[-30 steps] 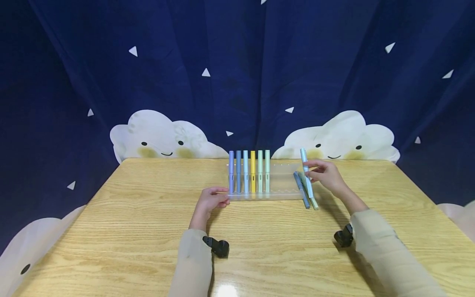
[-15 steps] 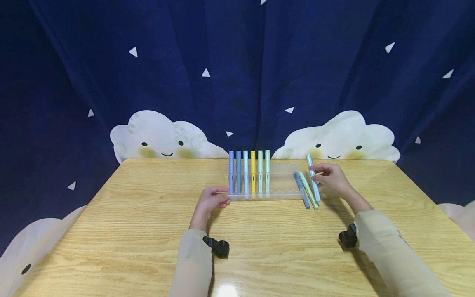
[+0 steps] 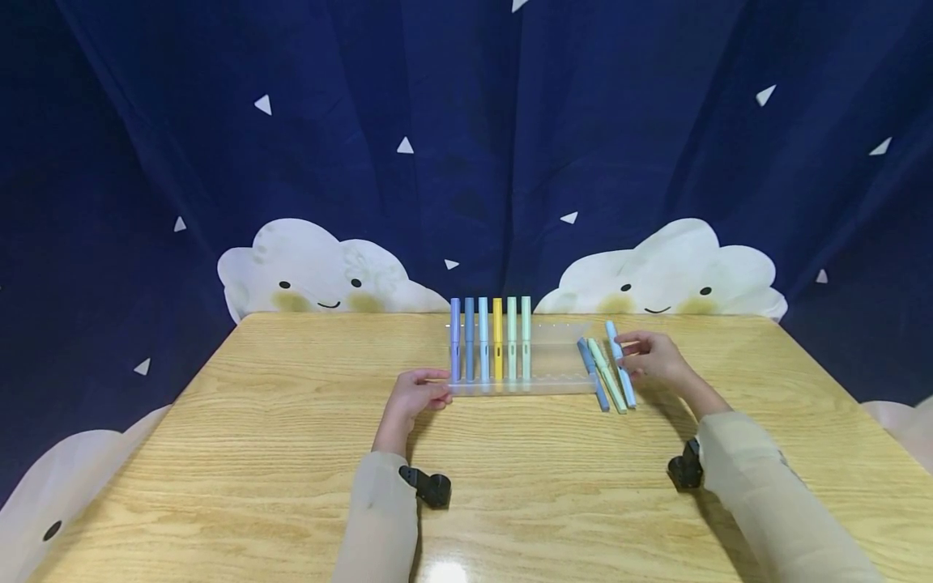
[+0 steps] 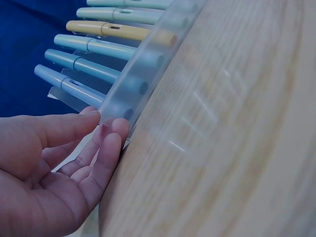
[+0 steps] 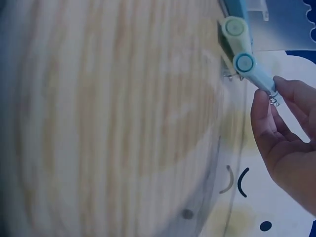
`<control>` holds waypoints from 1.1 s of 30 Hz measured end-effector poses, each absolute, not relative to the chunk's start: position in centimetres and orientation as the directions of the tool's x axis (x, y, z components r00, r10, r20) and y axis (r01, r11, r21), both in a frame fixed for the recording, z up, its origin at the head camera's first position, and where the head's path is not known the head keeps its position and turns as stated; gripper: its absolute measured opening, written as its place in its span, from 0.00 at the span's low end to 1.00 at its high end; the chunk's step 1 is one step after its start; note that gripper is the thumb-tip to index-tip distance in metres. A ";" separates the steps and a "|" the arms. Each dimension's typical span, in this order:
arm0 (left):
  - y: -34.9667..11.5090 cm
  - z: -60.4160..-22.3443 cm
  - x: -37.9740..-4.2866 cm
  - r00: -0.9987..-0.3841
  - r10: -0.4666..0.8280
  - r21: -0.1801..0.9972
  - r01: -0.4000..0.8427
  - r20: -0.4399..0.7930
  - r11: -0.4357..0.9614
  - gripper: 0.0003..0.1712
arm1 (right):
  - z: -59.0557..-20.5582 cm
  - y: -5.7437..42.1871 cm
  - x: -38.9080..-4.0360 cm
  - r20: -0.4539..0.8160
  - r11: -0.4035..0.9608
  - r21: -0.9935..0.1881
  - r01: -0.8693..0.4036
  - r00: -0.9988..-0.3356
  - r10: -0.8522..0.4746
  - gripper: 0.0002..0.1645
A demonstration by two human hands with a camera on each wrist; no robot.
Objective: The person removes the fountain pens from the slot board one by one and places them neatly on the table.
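A clear plastic pen stand stands on the table, with a row of capped pens upright in its left part: purple, blue, light blue, yellow and two pale green. My left hand pinches the stand's left end between thumb and fingers, as the left wrist view shows. Beyond the stand's right end, my right hand pinches another light blue pen near its upper end. This pen slants beside a pale green pen and a blue pen.
The wooden table extends in front of the stand and to both sides. Behind its far edge hangs a dark blue curtain with white clouds and triangles. A black camera sits on each wrist.
My right hand has carried the light blue pen rightward and down, from over the loose pens to beside them. The pale green pen is now uncovered. My left hand stays at the stand.
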State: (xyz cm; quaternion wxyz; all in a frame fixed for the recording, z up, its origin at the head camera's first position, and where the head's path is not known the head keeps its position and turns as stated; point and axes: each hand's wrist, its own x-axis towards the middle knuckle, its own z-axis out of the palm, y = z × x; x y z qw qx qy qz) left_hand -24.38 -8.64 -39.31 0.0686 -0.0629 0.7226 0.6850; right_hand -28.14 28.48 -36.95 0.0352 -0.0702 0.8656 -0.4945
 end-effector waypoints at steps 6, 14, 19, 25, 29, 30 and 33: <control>-8.7 -39.3 -24.4 -0.982 0.001 0.980 -0.189 -0.190 0.060 0.12 | -37.3 28.8 -28.6 -0.054 0.537 -0.843 -0.040 -0.986 -0.157 0.27; -8.6 -39.4 -24.4 -0.982 0.003 0.981 -0.187 -0.187 0.046 0.12 | -37.7 28.9 -29.1 -0.127 0.530 -0.848 0.019 -0.978 -0.167 0.28; -8.6 -39.4 -24.4 -0.983 0.001 0.982 -0.183 -0.183 0.049 0.12 | -37.9 29.0 -29.1 -0.128 0.529 -0.848 0.013 -0.975 -0.181 0.27; -8.6 -39.7 -24.6 -0.986 0.009 0.986 -0.167 -0.167 0.020 0.13 | -37.7 28.7 -29.1 -0.150 0.549 -0.835 0.038 -0.975 -0.161 0.26; -8.7 -39.7 -24.6 -0.985 0.006 0.985 -0.173 -0.173 0.025 0.13 | -37.9 28.8 -29.2 -0.143 0.532 -0.846 0.034 -0.976 -0.165 0.27; -8.7 -39.7 -24.6 -0.984 0.004 0.984 -0.176 -0.176 0.026 0.13 | -38.0 28.8 -29.2 -0.135 0.526 -0.850 0.024 -0.975 -0.175 0.27; -8.7 -39.6 -24.6 -0.984 -0.001 0.983 -0.181 -0.181 0.032 0.12 | -38.2 29.1 -29.2 -0.102 0.484 -0.875 -0.015 -0.971 -0.214 0.26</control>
